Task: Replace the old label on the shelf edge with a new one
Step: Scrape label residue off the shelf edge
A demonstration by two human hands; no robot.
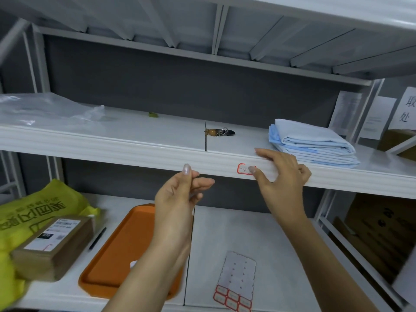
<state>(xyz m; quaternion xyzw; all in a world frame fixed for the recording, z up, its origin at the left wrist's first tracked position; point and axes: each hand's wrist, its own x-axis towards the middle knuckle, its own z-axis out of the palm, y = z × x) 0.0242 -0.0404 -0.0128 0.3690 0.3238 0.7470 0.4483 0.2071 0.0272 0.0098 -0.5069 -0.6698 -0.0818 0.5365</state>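
Note:
A small red-bordered label (243, 169) is stuck on the front edge of the white middle shelf (135, 152). My right hand (281, 172) rests on that edge, thumb tip pressing the label's right end and fingers lying over the shelf top. My left hand (180, 192) hovers left of the label just below the edge, thumb and forefinger pinched together; I cannot make out anything between them. A label sheet (238, 280) with several red-bordered labels left at its bottom lies on the lower shelf.
Folded blue cloth (315, 143) and a key ring (219, 132) sit on the middle shelf, with clear plastic (45, 109) at left. Below lie an orange tray (126, 251), a black pen (97, 238), a brown parcel (51, 246) and a yellow bag (29, 212). Cardboard boxes (378, 233) stand at right.

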